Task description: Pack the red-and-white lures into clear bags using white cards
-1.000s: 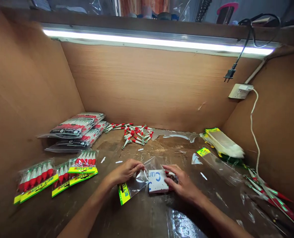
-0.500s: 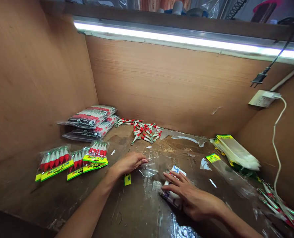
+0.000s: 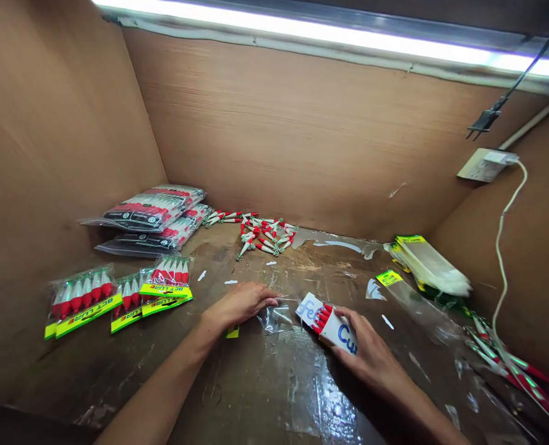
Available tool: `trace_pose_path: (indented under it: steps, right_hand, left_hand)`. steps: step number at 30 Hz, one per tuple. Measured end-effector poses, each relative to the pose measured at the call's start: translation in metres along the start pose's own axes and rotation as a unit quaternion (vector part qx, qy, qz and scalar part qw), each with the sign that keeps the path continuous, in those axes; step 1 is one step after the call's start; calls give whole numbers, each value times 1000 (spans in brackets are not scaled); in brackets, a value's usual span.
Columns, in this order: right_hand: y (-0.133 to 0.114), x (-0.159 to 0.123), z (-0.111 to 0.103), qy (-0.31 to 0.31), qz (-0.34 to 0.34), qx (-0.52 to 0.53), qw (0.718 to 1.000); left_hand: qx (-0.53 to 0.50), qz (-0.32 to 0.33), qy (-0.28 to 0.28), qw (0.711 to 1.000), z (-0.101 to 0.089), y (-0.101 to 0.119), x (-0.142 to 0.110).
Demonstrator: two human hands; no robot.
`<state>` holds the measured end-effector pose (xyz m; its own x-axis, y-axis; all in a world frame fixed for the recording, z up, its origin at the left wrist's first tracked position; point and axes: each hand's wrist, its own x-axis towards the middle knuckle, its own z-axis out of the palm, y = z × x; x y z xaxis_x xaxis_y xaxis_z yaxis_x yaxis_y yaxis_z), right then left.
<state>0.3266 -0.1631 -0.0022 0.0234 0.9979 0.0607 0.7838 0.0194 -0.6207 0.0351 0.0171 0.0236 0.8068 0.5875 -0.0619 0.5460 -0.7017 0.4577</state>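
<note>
White lettered box (image 3: 338, 329) with red-ended lures (image 3: 321, 318): clamped between thumb and fingers of the right hand (image 3: 365, 343), lure ends toward the left hand (image 3: 242, 304); remaining entries, left to right: yellow-headed packs (image 3: 86, 292) of red-and-white lures, well left of the left grip; stacked larger bags (image 3: 154, 213), filled, farther back on that side; loose lures (image 3: 268, 235), red and white, scattered in a heap beyond the left grip; left hand, fingers and thumb together on the edge of a clear pouch (image 3: 278, 318), yellow header (image 3: 232, 332) showing under the hand; clear pouch, between the two grips, near the box; flat bag (image 3: 411, 300), clear with yellow top, beyond and right of the right grip; bag stack (image 3: 434, 266), likewise yellow-headed, just behind the flat bag; further lures (image 3: 529, 378), farthest right of the right grip, a white cable (image 3: 501, 247) reaching down among them
</note>
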Motion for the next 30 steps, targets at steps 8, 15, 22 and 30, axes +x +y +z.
trace_pose_path:
  steps: [8,15,22,30]
  right_hand:
    - [-19,21,-8,-95,-190,20,977]
    - [-16,26,0,-94,-181,4,979]
    - [-10,26,10,-68,-157,3,985]
    - [-3,28,14,-68,-161,10,985]
  left_hand:
    - [40,54,50,997,17,6,3]
    - [76,70,107,989,25,19,5]
    - [63,34,85,994,37,58,-7]
    - [70,50,58,995,46,71,-4]
